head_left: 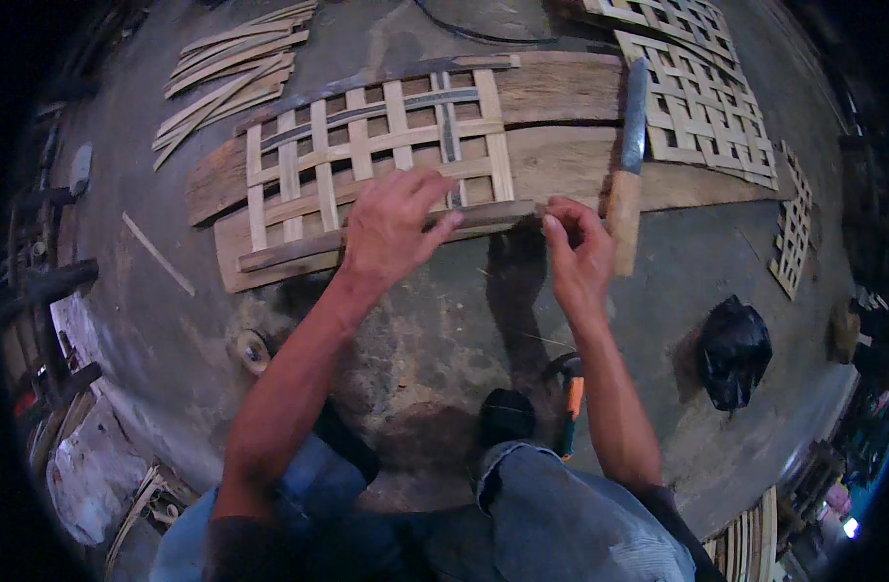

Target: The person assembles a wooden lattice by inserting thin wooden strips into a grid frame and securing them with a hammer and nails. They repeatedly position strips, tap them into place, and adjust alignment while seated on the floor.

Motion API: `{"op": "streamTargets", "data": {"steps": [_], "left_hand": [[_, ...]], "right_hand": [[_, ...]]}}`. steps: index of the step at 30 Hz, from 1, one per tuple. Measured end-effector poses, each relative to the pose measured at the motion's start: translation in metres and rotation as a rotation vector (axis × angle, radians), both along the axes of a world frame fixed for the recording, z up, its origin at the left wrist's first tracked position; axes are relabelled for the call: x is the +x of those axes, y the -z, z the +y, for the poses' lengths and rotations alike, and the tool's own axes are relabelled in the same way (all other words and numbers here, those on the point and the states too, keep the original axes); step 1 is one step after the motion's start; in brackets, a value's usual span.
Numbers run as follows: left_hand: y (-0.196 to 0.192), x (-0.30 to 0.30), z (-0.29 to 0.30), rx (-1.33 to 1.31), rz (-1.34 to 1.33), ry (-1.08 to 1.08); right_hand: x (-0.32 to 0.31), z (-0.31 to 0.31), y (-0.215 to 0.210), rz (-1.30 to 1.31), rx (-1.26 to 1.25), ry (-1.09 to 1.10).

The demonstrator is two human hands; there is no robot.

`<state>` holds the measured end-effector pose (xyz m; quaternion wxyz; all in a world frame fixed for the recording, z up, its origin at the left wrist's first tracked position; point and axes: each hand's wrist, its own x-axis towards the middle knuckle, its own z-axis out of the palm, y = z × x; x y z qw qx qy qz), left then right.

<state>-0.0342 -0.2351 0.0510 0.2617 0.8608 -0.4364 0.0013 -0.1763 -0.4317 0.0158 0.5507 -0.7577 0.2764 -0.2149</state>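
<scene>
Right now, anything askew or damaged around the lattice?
Nothing looks damaged. The half-woven bamboo lattice is uneven: its strips run crooked and two are darker than the rest. Left hand presses the lower edge strip; right hand pinches its end. A big knife lies loose on the plank beside them.

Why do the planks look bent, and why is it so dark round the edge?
Head view: the fisheye lens bows the straight wooden planks and blackens the corners. Light falls from above, so the right hand casts a dark shadow on the concrete floor. The left hand and woven bamboo panel look sharp; the rim is dim and soft.
</scene>
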Motion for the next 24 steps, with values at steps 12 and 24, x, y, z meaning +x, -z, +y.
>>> {"op": "streamTargets", "data": {"steps": [12, 24], "left_hand": [[0.039, 0.161, 0.199, 0.049, 0.436, -0.769], [-0.064, 0.146, 0.159, -0.479, 0.799, -0.673]], "right_hand": [[0.003, 0.002, 0.000, 0.140, -0.081, 0.019], [0.001, -0.007, 0.006, 0.088, 0.164, 0.102]]}}
